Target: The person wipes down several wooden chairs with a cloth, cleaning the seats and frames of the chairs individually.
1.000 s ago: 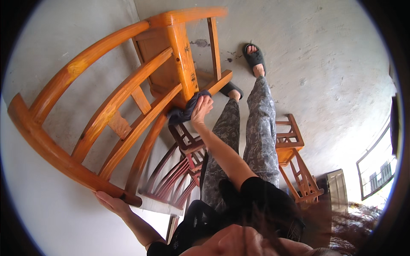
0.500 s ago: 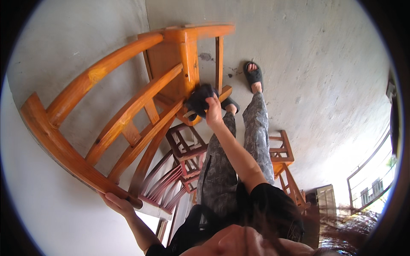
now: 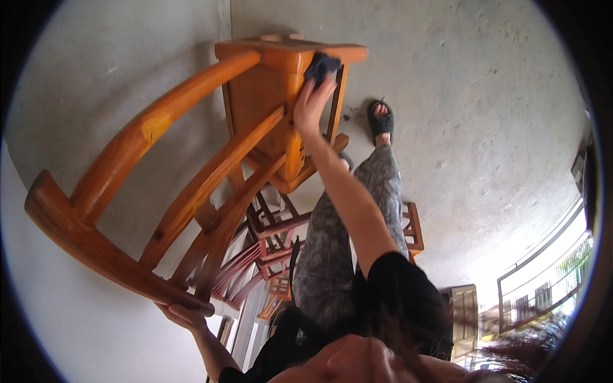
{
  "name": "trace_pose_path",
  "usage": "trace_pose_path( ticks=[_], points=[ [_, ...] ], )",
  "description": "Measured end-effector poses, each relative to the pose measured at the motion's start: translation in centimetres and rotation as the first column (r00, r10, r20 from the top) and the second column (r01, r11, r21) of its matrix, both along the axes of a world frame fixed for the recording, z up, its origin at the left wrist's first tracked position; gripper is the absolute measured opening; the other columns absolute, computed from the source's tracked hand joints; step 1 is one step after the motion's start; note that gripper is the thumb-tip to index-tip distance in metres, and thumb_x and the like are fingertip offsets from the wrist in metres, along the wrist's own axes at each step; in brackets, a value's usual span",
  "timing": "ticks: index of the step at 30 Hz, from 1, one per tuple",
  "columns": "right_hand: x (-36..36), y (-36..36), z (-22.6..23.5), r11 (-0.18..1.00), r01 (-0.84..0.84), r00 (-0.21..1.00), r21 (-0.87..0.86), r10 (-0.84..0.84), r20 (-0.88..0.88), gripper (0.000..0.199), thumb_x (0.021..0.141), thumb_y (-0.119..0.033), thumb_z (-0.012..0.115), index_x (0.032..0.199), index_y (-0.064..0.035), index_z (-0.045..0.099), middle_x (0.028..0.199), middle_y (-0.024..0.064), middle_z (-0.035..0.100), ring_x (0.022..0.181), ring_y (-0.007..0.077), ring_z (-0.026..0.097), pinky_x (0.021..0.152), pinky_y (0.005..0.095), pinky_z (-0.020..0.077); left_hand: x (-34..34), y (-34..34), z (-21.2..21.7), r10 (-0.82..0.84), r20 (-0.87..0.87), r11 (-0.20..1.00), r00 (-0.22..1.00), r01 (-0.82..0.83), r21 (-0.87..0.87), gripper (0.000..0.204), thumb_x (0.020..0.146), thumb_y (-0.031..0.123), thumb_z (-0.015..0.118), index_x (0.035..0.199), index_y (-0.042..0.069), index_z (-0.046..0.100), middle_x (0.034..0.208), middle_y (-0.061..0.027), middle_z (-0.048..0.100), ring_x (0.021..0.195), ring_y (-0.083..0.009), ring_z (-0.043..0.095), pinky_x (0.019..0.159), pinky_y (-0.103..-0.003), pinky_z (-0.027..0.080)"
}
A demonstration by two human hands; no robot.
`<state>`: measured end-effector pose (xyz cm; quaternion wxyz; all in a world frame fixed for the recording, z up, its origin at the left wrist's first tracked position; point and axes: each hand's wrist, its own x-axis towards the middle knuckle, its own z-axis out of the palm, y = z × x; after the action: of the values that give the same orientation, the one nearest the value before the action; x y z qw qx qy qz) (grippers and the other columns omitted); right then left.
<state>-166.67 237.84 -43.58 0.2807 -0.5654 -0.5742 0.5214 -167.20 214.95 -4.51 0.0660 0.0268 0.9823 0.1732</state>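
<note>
A glossy orange wooden chair [image 3: 105,252] with a slatted backrest fills the left side. My left hand [image 3: 185,315] holds the end of its top rail from below, some of the fingers hidden by the wood. Farther off, my right hand [image 3: 311,108] presses a dark cloth [image 3: 321,69] against the side edge of the chair's seat [image 3: 268,80], near a far corner. Its fingers are bent over the cloth, with the arm stretched out across my legs.
Dark red wooden chairs [image 3: 258,242] stand beneath the backrest, left of my legs. Another orange wooden piece [image 3: 414,230] is right of my knees. A sandalled foot [image 3: 381,118] rests on the grey concrete floor [image 3: 460,115]. A white wall [image 3: 83,306] runs along the left.
My right hand has slid the cloth away from me along the seat edge, from the near end to the far end. The chair has shifted slightly right; my left hand stays at the rail.
</note>
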Motion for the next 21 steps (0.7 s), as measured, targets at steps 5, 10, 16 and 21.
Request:
trace_pose_path(
  ticks=[5,10,16,21],
  points=[
    [11.2,-6.2,1.1,0.777,-0.612,0.747,-0.148,0.629,0.215,0.045,0.076,0.007,0.043,0.120,0.0022,0.036,0.111,0.0206,0.043,0.103,0.0411,0.039,0.088,0.0461,0.0332,-0.5,-1.1,0.0,0.017,0.013,0.999,1.000,-0.016,-0.029,0.078,0.084,0.059,0.034,0.129,-0.005,0.028,0.091,-0.0128,0.053,0.075,-0.0191,0.053,0.062,-0.030,0.043],
    [7.2,-1.2,1.5,0.870,-0.486,0.874,0.084,0.483,0.051,0.054,0.075,0.010,0.040,0.127,-0.0033,0.035,0.124,0.0188,0.042,0.111,0.0373,0.040,0.093,0.0420,0.0297,0.5,0.0,0.2,0.062,0.077,0.996,0.995,-0.066,0.059,0.078,0.084,0.059,0.037,0.131,-0.002,0.026,0.092,-0.0117,0.052,0.075,-0.0181,0.054,0.061,-0.028,0.043],
    [6.8,0.8,2.4,0.794,-0.605,0.790,0.066,0.587,0.177,0.058,0.070,0.012,0.041,0.125,-0.0056,0.042,0.127,0.0120,0.042,0.106,0.0331,0.041,0.092,0.0393,0.0312,-0.3,-0.5,-0.1,-0.001,0.070,0.998,0.998,-0.004,0.063,0.071,0.087,0.053,0.035,0.131,-0.002,0.026,0.092,-0.0119,0.052,0.075,-0.0186,0.054,0.064,-0.030,0.044],
    [10.6,-0.4,-2.3,0.890,-0.457,0.848,0.004,0.437,-0.299,0.050,0.074,0.011,0.045,0.121,-0.0054,0.046,0.125,0.0138,0.044,0.112,0.0312,0.045,0.098,0.0377,0.0317,-0.8,-0.6,0.3,-0.054,0.139,0.997,0.989,0.046,0.064,0.068,0.088,0.052,0.034,0.129,-0.003,0.028,0.095,-0.0118,0.052,0.077,-0.0179,0.053,0.067,-0.030,0.043]
  ],
)
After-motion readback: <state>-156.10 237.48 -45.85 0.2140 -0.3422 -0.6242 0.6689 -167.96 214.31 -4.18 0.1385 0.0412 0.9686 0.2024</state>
